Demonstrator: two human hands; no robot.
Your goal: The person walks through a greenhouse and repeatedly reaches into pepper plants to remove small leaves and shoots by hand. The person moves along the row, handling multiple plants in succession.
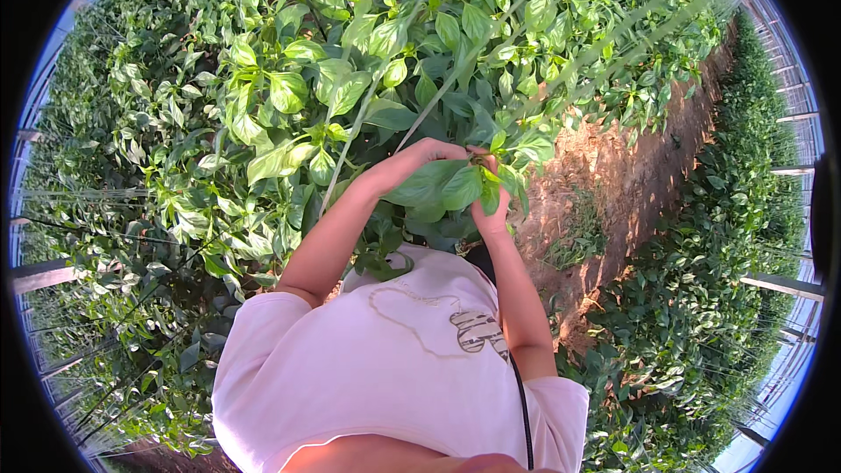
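In front of my chest, both hands meet at a leafy shoot of a pepper plant. My left hand reaches in from the left with its wrist bent and its fingertips at the top of the shoot's stem. Broad leaves cover part of its fingers. From the right, my right hand comes up close beside it, its fingers around the shoot and partly behind the leaves. Pale support strings run up through the foliage just left of and beyond my hands.
Dense pepper plants fill the left and far side. To the right, a bare soil path with some weeds separates them from another plant row. Greenhouse posts stand along the edges. A dark cord hangs down my shirt.
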